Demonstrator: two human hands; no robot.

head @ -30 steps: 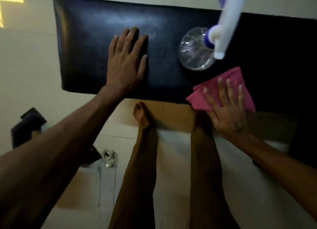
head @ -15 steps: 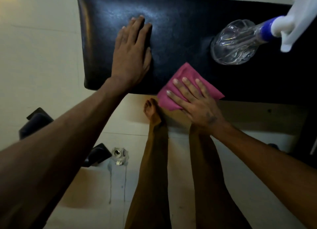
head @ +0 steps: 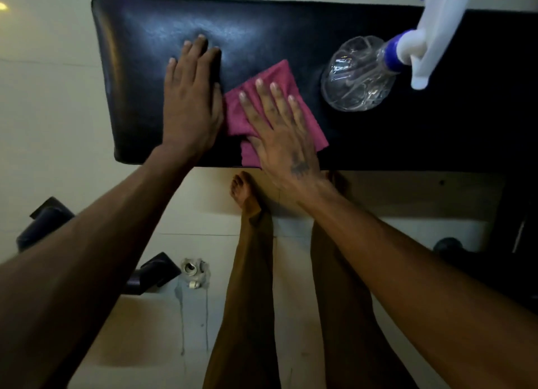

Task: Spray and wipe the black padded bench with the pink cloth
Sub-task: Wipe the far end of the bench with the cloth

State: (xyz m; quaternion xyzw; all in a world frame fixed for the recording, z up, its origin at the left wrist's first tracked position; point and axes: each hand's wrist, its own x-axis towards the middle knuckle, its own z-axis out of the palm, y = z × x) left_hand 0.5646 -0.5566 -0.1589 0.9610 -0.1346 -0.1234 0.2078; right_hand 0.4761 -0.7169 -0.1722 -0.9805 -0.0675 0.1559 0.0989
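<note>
The black padded bench (head: 291, 27) runs across the top of the view. My left hand (head: 192, 103) lies flat on its left part, fingers together, holding nothing. Right beside it my right hand (head: 279, 126) presses flat on the pink cloth (head: 279, 76), which is spread on the bench near the front edge. The cloth's left edge touches my left hand. A clear spray bottle (head: 358, 74) with a blue collar and white trigger head stands on the bench to the right of the cloth.
My two legs in brown trousers (head: 250, 301) and a bare foot (head: 241, 187) stand on the pale tiled floor below the bench. Dark bench feet (head: 43, 222) and a small metal fitting (head: 193, 269) sit at the lower left. A dark round object (head: 448, 244) lies lower right.
My right hand has slid the pink cloth leftward and further onto the bench, from near the bottle to beside my left hand. The left hand stays flat on the bench.
</note>
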